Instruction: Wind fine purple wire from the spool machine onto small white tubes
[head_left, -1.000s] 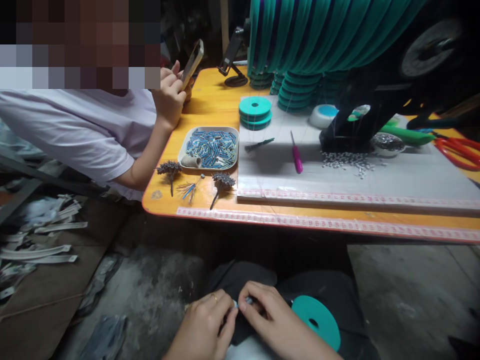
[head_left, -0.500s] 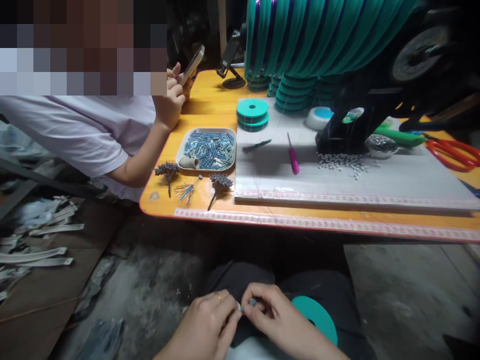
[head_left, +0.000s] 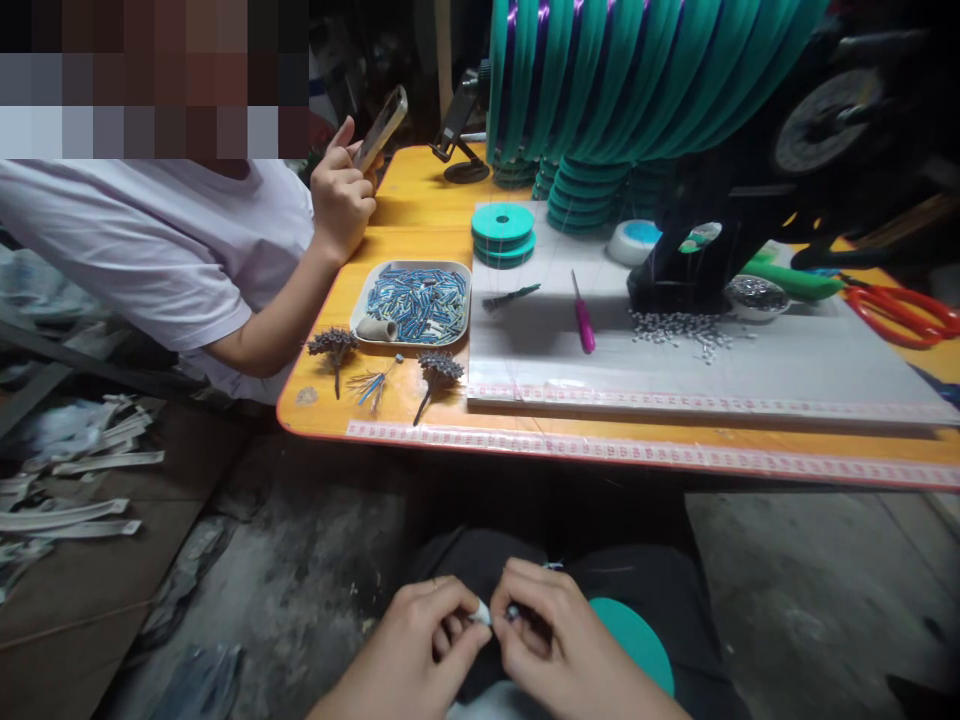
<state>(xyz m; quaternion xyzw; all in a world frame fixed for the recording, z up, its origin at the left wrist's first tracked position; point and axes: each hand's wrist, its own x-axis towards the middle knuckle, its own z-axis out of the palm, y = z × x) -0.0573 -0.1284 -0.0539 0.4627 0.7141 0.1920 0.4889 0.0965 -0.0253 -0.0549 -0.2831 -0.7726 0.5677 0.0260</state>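
Low over my lap, my left hand (head_left: pixel 420 640) pinches a small white piece (head_left: pixel 482 611) between thumb and forefinger. Close beside it my right hand (head_left: pixel 551 630) is closed, fingertips together, with a small dark grey bead-like thing (head_left: pixel 512 612) showing among its fingers. The fingertips of both hands nearly meet, and any thread between them is too fine to make out. On my right thigh lies a teal spool (head_left: pixel 637 640), partly hidden by my right wrist.
A yellow table (head_left: pixel 307 415) holds a tray (head_left: pixel 354 325) of small blue pieces, a purple-handled awl (head_left: pixel 584 325), scattered silver bits (head_left: pixel 682 330), red-handled scissors (head_left: pixel 900 312) and teal spools (head_left: pixel 502 222). A black machine (head_left: pixel 675 255) stands right. A person (head_left: pixel 195 250) holds a phone (head_left: pixel 380 128) at left.
My fingertips have drawn slightly apart, and more of the white piece shows. The other person's hand with the phone has shifted a little.
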